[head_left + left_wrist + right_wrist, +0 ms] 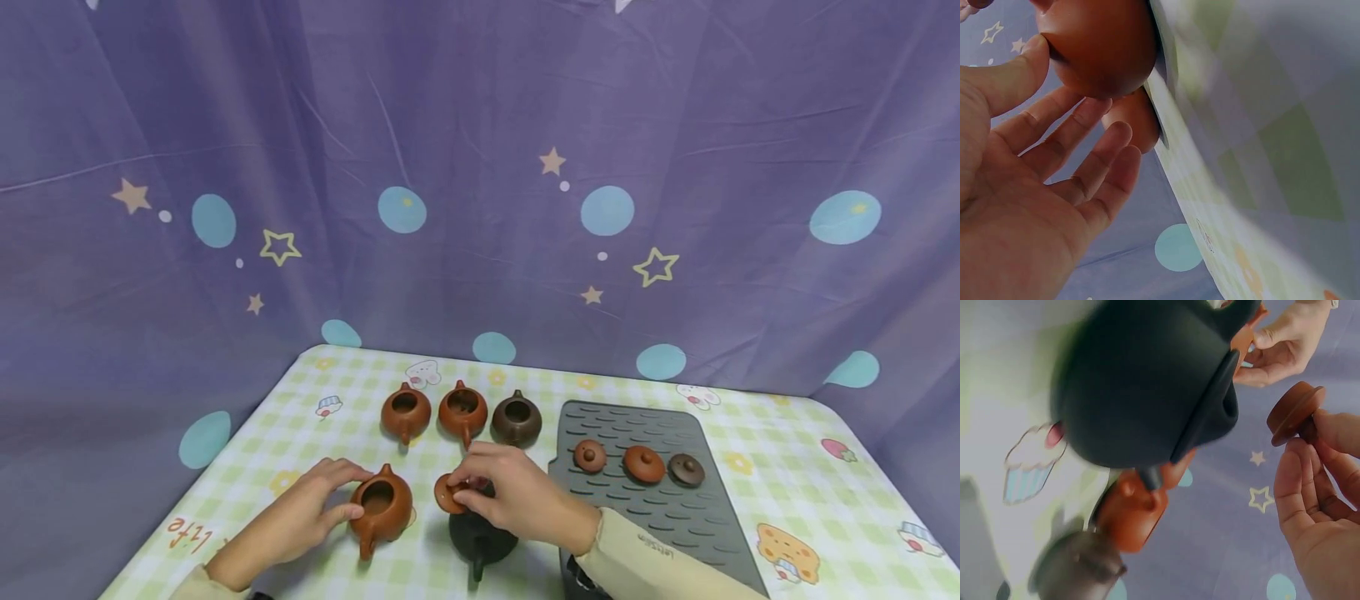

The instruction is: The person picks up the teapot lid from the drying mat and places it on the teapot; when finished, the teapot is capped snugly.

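Note:
My left hand (303, 508) holds the side of an orange-brown clay teapot (382, 504), thumb on the near side and fingers reaching round the far side. This teapot has no lid on and its dark inside shows. In my right hand (506, 492), thumb and fingers pinch a small orange-brown lid (1294, 412) by its knob, tilted, its underside turned away from the hand. The lid is between the orange-brown teapot and a black teapot (482, 542). My right hand partly hides the black teapot's top in the head view; the right wrist view shows its body closely.
Behind stand two orange-brown teapots (405, 412) and a dark brown teapot (517, 419), all lidless. On the right, a grey mat (637, 521) bears three lids, with a reddish-brown lid (644, 464) in the middle. A checked cloth (262, 442) covers the table; a purple curtain hangs behind.

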`<action>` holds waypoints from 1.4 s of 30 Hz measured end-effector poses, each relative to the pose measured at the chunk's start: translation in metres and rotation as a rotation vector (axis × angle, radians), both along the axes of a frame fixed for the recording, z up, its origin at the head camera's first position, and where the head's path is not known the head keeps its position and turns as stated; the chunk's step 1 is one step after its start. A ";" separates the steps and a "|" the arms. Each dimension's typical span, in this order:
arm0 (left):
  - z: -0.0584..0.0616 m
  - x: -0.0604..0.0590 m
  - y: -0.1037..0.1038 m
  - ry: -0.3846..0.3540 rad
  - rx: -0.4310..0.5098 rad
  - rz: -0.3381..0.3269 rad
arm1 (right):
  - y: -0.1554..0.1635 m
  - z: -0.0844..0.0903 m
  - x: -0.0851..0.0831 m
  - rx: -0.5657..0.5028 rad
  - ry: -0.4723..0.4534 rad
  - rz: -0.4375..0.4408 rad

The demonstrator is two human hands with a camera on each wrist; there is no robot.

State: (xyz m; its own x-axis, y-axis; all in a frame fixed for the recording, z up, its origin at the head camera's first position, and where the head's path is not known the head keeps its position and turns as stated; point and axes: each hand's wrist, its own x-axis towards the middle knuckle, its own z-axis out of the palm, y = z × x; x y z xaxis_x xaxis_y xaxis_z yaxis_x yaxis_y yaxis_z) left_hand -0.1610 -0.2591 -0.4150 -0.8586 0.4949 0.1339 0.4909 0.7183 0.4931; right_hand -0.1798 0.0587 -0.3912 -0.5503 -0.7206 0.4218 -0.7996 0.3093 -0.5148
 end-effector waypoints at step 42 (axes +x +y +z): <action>-0.006 -0.004 -0.009 -0.068 0.100 -0.058 | -0.097 -0.002 -0.012 0.143 0.018 -0.079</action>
State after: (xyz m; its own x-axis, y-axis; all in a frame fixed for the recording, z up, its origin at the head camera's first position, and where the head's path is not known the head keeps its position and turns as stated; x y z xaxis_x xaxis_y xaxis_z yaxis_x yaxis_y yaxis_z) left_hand -0.1652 -0.2684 -0.4212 -0.8379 0.5308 0.1274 0.4930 0.6355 0.5943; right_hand -0.1915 -0.0378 -0.3931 -0.6011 -0.7287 0.3282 -0.7784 0.4408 -0.4470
